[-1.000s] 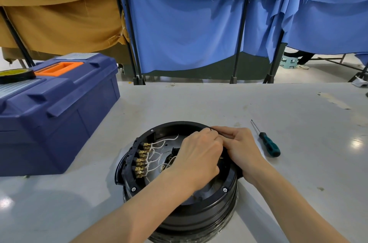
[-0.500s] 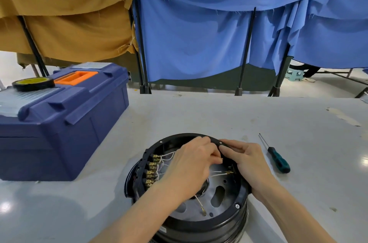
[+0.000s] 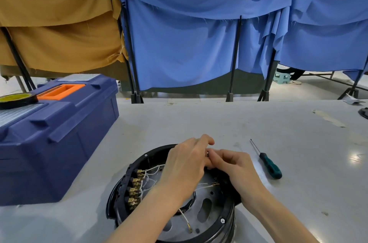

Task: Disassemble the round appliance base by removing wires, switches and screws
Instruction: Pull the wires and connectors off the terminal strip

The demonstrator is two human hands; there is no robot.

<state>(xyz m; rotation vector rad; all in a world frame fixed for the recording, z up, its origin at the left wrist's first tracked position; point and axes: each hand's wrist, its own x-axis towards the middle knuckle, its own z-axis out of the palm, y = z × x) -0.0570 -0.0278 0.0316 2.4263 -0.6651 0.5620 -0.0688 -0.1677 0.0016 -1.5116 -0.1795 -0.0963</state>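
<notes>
Head view: left hand [image 3: 185, 169] and right hand [image 3: 237, 167] are pinching a small part [image 3: 207, 153] over the round base [image 3: 223, 221]. Pulling straight is looking safest.

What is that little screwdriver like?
The screwdriver is small, with a thin metal shaft and a teal handle, seemingly plastic, with a dark collar. It lies flat on the grey table, right of the round base, with its tip pointing away from the person. Only the table touches it; the right hand is close but apart.
</notes>
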